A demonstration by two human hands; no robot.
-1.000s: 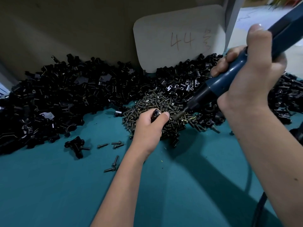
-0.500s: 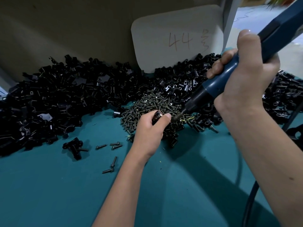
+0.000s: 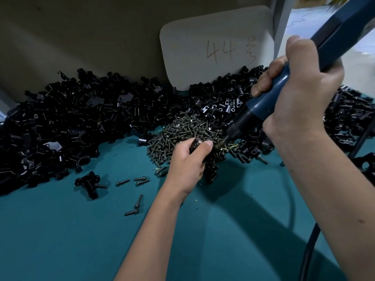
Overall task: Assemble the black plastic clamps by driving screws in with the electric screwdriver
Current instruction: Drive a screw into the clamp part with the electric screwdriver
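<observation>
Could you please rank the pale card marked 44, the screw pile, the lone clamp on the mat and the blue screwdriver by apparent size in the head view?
1. Card
2. Screwdriver, though nearness enlarges it and the frame cuts it off
3. Screw pile
4. Lone clamp

Left hand (image 3: 187, 159) — right hand (image 3: 300, 92) — curled grips

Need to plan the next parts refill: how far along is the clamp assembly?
Done: one screwed black plastic clamp lies apart. In hand: left hand grips a clamp, right hand aims the blue electric screwdriver at it. Left: large loose clamp heap, pile of metal screws.
</observation>
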